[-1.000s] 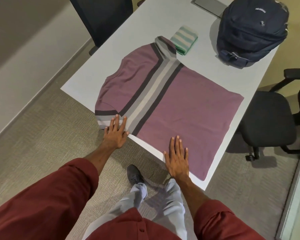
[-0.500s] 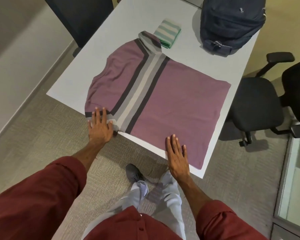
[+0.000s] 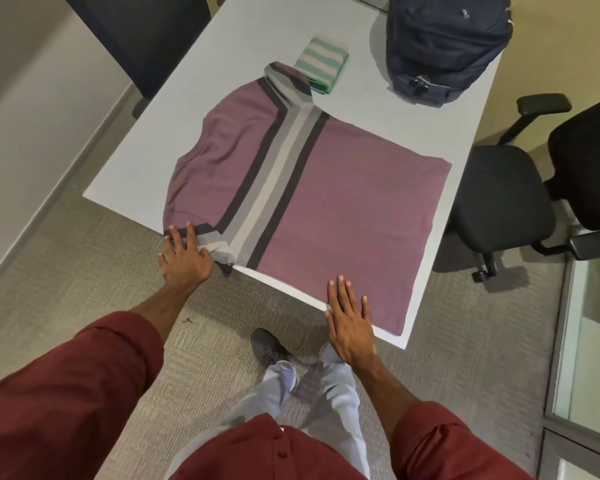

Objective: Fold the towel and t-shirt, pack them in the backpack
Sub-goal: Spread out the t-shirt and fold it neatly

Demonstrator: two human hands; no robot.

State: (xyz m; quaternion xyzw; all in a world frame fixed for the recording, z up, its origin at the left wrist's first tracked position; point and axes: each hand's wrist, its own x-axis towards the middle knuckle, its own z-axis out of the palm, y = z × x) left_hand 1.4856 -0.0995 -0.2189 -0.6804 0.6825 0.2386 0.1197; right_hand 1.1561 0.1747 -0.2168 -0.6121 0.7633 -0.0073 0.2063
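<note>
The purple t-shirt (image 3: 343,209) lies spread flat on the white table (image 3: 174,109), covering most of its near half. A band of dark, grey and pale stripes runs across it from the near edge to the far side. Its far sleeve is folded up into a small flap that touches the folded towel. Its near-left sleeve hangs bunched over the table's near edge.

My left hand (image 3: 184,258) rests on that near sleeve at the table edge, fingers fairly straight and spread over the dark cuff band. The thumb side is buried in the bunched cloth, so I cannot tell whether I am pinching the sleeve or only pressing on it. My right hand (image 3: 350,323) lies flat on the near-right part of the shirt, fingers straight and close together, gripping nothing, with the heel of the hand out past the table edge.

The green-and-white striped towel (image 3: 321,69) sits folded into a small square beyond the shirt. The navy backpack (image 3: 447,39) lies on the far right of the table, near the towel but apart from it.

A black office chair (image 3: 499,209) stands just right of the table, and another dark chair (image 3: 136,32) is at its far left. Below me are my red sleeves, pale trousers and a grey shoe (image 3: 267,348) on the carpet.
</note>
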